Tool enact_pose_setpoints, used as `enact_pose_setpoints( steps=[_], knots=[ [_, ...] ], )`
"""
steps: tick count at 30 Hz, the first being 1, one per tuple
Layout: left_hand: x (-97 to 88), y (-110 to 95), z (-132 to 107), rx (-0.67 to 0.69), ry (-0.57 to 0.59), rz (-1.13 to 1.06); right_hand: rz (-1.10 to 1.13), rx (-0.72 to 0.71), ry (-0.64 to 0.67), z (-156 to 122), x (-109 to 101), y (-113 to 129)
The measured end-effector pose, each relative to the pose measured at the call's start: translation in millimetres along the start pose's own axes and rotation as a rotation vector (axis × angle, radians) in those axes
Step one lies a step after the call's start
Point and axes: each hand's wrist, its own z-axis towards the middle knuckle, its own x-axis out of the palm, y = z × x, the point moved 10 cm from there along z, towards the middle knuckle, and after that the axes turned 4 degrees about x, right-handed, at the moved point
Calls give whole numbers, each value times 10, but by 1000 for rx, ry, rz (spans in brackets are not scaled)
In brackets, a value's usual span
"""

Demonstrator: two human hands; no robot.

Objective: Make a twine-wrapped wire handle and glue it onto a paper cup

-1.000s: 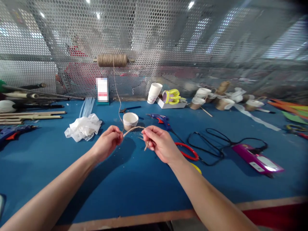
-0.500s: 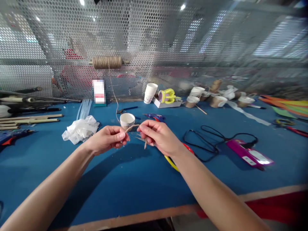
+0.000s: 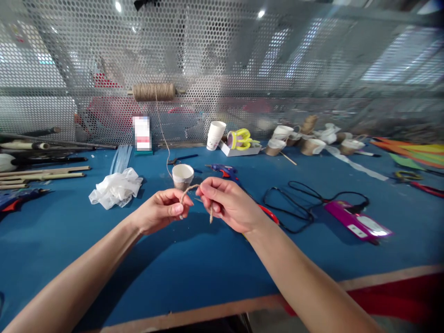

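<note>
A short piece of brown twine (image 3: 192, 187) arches between my two hands above the blue table. My left hand (image 3: 163, 210) pinches one end between thumb and fingers. My right hand (image 3: 227, 201) pinches the other part, and a tail of it hangs below the fingers. Just behind the hands stands a white paper cup (image 3: 182, 175) with a brown-wrapped lower part, partly hidden by them. Scissors with a red and yellow handle (image 3: 268, 213) lie mostly covered by my right hand and forearm.
A twine spool (image 3: 154, 92) hangs on the perforated metal screen, its strand running down behind the cup. A blue glue gun (image 3: 224, 171) lies behind my right hand. Crumpled white plastic (image 3: 117, 187) sits left; a purple power strip (image 3: 357, 220) with black cord lies right.
Both hands have come slightly lower and closer together, and the twine between them bows up more. My right forearm now covers more of the scissors' yellow handle.
</note>
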Motion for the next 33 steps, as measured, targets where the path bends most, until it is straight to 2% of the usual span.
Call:
enact_pose_setpoints(
  steps=[5, 10, 13, 20, 26, 29, 33],
  knots=[
    [14, -4, -4, -5, -2, -11, 43, 24, 39, 2, 5, -35],
    [120, -24, -45, -175, 180, 60, -77, 32, 82, -9, 20, -50],
    [118, -38, -20, -230, 177, 60, -129, 24, 112, -13, 54, -39],
    [70, -18, 84, -117, 81, 12, -90, 25, 144, -30, 62, -43],
    [116, -80, 90, -11, 37, -93, 142, 30, 140, -27, 98, -144],
    [149, -104, 85, -1, 29, -124, 166, 14, 125, -20, 101, -153],
    [165, -64, 46, -45, 85, -120, 150, -3, 97, -7, 42, -131]
  ],
)
